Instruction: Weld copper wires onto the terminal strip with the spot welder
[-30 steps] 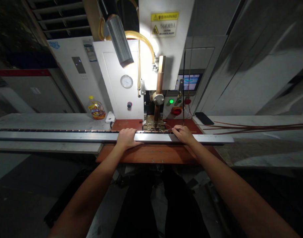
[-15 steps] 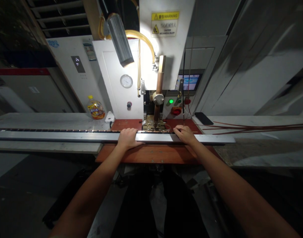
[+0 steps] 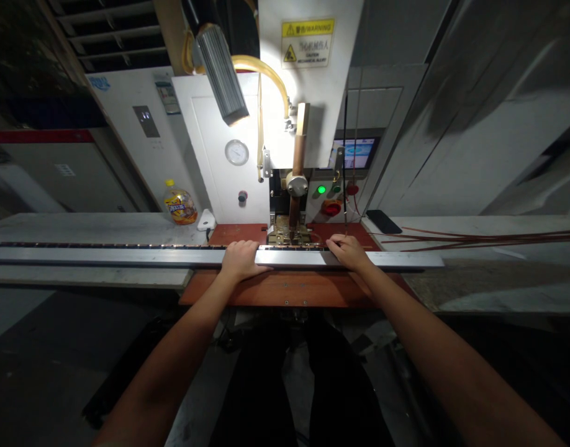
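A long aluminium rail (image 3: 126,256) lies across the bench and over the red-brown work plate (image 3: 289,288) of a white press machine (image 3: 308,87). My left hand (image 3: 241,259) is curled over the rail left of the machine head, gripping it. My right hand (image 3: 348,251) rests on the rail to the right, fingers bent and pinching at its far edge. The copper-coloured ram (image 3: 297,180) stands upright over the brass tooling (image 3: 289,236), just behind the rail between my hands.
A yellow drink bottle (image 3: 180,203) and a white plug (image 3: 207,220) stand at the back left. A dark phone (image 3: 382,221) lies at the right of the machine, with thin copper strips (image 3: 490,239) running off right. A green lamp (image 3: 321,190) glows on the panel.
The rail has slid a little to the right under my hands. Both hands keep the same hold on it.
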`<state>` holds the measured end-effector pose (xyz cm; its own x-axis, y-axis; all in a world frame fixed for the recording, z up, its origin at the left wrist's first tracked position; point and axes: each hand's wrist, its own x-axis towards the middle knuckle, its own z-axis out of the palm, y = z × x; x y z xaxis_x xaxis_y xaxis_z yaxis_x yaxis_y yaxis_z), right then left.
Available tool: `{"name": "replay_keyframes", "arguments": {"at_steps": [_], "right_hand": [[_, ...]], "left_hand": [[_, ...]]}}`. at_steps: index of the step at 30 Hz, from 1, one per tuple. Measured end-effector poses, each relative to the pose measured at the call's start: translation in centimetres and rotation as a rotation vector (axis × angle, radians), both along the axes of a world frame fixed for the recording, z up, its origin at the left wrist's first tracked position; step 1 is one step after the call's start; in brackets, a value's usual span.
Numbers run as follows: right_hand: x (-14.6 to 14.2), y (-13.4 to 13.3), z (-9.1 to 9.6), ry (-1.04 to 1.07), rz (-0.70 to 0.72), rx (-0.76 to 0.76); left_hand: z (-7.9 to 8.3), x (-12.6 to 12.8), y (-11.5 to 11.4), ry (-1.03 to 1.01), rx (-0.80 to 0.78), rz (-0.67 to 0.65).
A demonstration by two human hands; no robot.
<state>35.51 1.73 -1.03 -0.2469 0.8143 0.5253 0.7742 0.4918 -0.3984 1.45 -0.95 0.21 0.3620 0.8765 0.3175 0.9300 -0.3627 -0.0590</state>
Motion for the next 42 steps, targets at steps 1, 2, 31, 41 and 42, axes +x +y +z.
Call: {"name": "replay_keyframes", "arguments": {"at_steps": [1,2,31,41,42], "right_hand": [[0.0,0.01,0.0,-0.001,0.001,0.001],[0.0,0.01,0.01,-0.002,0.002,0.003],[0.06,-0.58,0.96,0.018,-0.005,-0.047],[0.02,-0.05,0.73,0.016,0.004,-0.047],[-0.02,0.06,0.72,0.014,0.004,-0.049]], "left_hand": [[0.0,0.0,0.02,0.0,-0.001,0.0],[-0.01,0.0,0.03,-0.001,-0.002,0.001],[-0.04,0.19,-0.04,-0.02,-0.03,-0.003],[0.6,0.44,0.26,0.013,-0.081,0.003],[0.66,0.46,0.34,0.015,-0.087,0.001]]}}
